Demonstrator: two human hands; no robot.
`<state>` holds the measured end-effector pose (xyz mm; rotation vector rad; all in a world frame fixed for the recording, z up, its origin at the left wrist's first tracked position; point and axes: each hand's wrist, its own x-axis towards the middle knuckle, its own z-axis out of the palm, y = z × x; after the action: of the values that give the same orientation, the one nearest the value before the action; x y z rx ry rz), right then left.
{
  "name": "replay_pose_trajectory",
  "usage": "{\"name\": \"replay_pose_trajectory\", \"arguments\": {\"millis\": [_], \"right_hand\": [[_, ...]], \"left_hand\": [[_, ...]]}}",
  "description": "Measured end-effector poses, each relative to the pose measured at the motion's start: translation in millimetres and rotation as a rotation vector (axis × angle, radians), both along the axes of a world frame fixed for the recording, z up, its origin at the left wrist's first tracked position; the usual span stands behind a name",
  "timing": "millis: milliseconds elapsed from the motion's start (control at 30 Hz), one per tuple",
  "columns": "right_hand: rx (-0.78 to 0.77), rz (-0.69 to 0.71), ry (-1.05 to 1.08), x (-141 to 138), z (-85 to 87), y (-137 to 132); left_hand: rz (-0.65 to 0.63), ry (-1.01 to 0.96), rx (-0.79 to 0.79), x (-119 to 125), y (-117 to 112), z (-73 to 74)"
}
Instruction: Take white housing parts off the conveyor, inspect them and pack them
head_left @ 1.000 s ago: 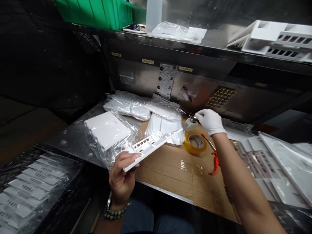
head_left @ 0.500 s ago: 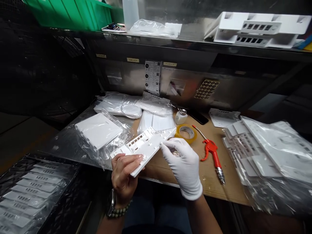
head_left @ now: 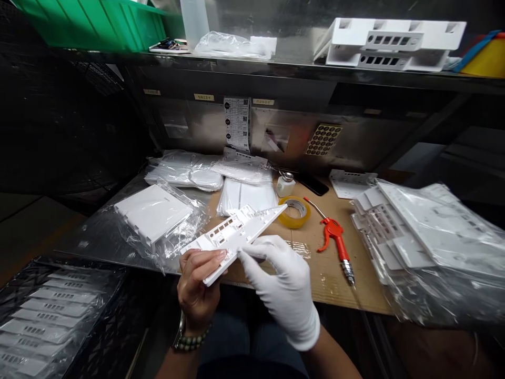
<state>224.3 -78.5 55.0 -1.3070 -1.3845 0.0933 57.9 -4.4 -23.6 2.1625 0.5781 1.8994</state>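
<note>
My bare left hand (head_left: 196,287) grips the near end of a white slotted plastic panel (head_left: 236,234), held tilted above the front edge of the bench. My white-gloved right hand (head_left: 282,287) is curled against the panel's near right edge, fingertips touching it. A roll of yellow tape (head_left: 294,211), a small white bottle (head_left: 284,185) and a red air blow gun (head_left: 334,242) lie on the cardboard sheet (head_left: 335,279) just beyond the panel.
A bagged white box (head_left: 153,213) lies at the left, with bagged white parts (head_left: 185,173) behind it. A big pile of bagged white panels (head_left: 426,242) fills the right. A black crate of bagged panels (head_left: 43,321) sits lower left. On the shelf above are a green bin (head_left: 94,21) and white panels (head_left: 390,45).
My right hand left the small bottle at the back of the bench and came down to the panel's near edge. The view has shifted a little to the right.
</note>
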Motion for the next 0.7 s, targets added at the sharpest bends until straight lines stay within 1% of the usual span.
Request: {"name": "replay_pose_trajectory", "arguments": {"millis": [33, 167, 200, 233, 333, 367, 400, 467, 533, 567, 600, 633, 700], "right_hand": [[0.007, -0.002, -0.007, 1, 0.5, 0], [0.042, -0.195, -0.008, 7, -0.6, 2], [0.037, -0.200, -0.008, 5, -0.7, 2], [0.027, -0.168, -0.009, 2, -0.5, 0], [0.003, -0.005, -0.022, -7, 0.6, -2], [0.004, 0.001, -0.028, -4, 0.8, -1], [0.009, -0.039, -0.029, 3, 0.9, 1], [0.026, -0.232, 0.007, 30, 1.5, 5], [0.052, -0.439, 0.165, 64, 3.2, 7], [0.065, -0.476, 0.304, 79, 4.5, 6], [0.076, -0.451, 0.464, 91, 5.8, 5], [0.071, -0.369, 0.625, 100, 6.8, 3], [-0.024, -0.104, 0.887, 104, 6.5, 0]], "left_hand": [[-0.010, -0.005, -0.002, 0, 0, 0.3], [-0.018, 0.003, -0.024, 2, -2, 1.3], [-0.017, 0.004, -0.032, 2, -2, 1.3], [-0.016, 0.001, -0.040, 3, -2, 1.3], [-0.021, -0.014, -0.049, 4, -2, 0.7], [-0.026, -0.020, -0.047, 4, -2, 0.4], [-0.033, -0.033, -0.042, 4, -2, 0.2], [-0.063, -0.081, -0.044, 3, -2, 0.4], [-0.115, -0.152, -0.099, 1, -3, 1.4], [-0.146, -0.193, -0.149, 1, -3, 2.2], [-0.181, -0.237, -0.209, 1, -3, 2.9], [-0.216, -0.281, -0.270, 1, -3, 3.5], [-0.267, -0.353, -0.364, 3, -2, 3.9]]}}
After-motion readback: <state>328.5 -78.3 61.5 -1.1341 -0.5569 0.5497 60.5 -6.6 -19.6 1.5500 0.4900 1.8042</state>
